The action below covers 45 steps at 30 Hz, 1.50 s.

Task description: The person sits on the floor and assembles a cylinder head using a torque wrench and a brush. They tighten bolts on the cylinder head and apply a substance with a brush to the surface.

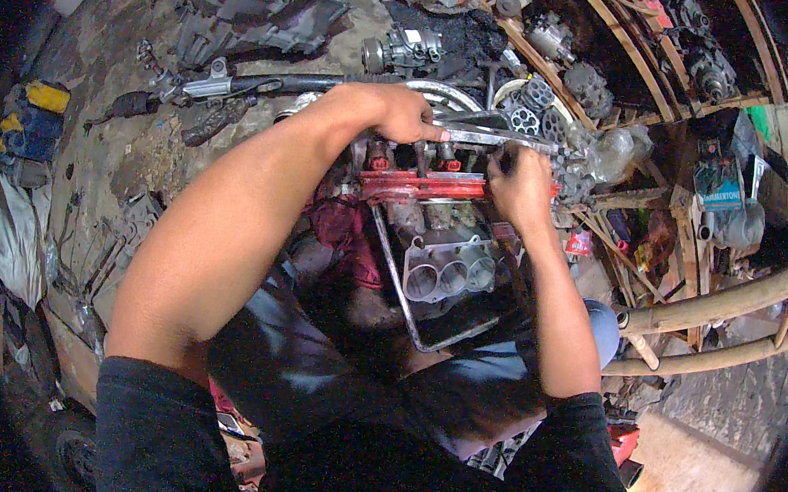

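Note:
An engine assembly stands between my knees. Across it run a silver metal rail and, closer to me, a red rail. Small red connectors sit between the two. My left hand is closed over the left part of the silver rail, one digit lying along its near edge. My right hand is curled, fingertips pinched together just below the silver rail at the red rail's right end. What those fingers hold is hidden. A metal flange with round ports faces me below the red rail.
A bent metal bar loops around the flange. Dark red cloth lies left of it. Beyond the engine are a compressor-like part and black plastic covers. Wooden shelving with parts and a bamboo frame stand at right.

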Tool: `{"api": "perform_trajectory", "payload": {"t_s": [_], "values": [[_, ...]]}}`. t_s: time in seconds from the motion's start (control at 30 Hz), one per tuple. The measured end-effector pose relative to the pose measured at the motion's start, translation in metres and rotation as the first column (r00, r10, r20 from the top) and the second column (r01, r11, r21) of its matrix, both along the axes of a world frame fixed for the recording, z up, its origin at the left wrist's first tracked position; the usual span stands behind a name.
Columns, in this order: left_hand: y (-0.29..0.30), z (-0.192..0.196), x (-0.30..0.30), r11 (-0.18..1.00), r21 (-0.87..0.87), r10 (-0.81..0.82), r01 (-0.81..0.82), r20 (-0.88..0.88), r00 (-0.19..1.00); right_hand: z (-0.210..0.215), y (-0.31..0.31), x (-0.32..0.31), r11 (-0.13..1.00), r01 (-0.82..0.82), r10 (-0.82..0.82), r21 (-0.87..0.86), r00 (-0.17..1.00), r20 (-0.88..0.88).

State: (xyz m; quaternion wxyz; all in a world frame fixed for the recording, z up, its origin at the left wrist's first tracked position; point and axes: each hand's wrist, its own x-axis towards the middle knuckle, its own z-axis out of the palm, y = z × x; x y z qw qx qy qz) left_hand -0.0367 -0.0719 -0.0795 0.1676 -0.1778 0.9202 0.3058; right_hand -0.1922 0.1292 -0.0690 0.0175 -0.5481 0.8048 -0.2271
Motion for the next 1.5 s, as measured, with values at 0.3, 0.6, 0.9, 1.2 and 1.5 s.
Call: {"api": "perform_trajectory", "payload": {"t_s": [0.3,0.6,0.9,1.2,1.5], "values": [[0.002,0.006,-0.002,1.000,0.025,-0.006,0.006,-0.001,1.000,-0.005,0.001,-0.005,1.000,0.010,-0.010,-0.001,1.000,0.026],[0.001,0.006,-0.001,1.000,0.019,-0.011,0.011,-0.008,1.000,0.001,-0.001,-0.005,0.998,-0.037,0.038,0.048,0.999,-0.003],[0.001,0.007,0.001,1.000,0.019,-0.007,0.007,-0.002,1.000,0.003,-0.001,-0.007,0.999,-0.021,0.022,0.041,1.000,-0.010],[0.002,0.012,-0.001,1.000,0.008,-0.026,0.026,0.026,0.999,0.007,0.000,-0.007,0.994,-0.038,0.038,0.101,0.999,-0.005],[0.000,0.008,-0.002,1.000,0.010,-0.027,0.026,0.034,0.999,0.004,-0.001,-0.009,0.997,-0.044,0.042,0.069,0.999,0.032]]}}
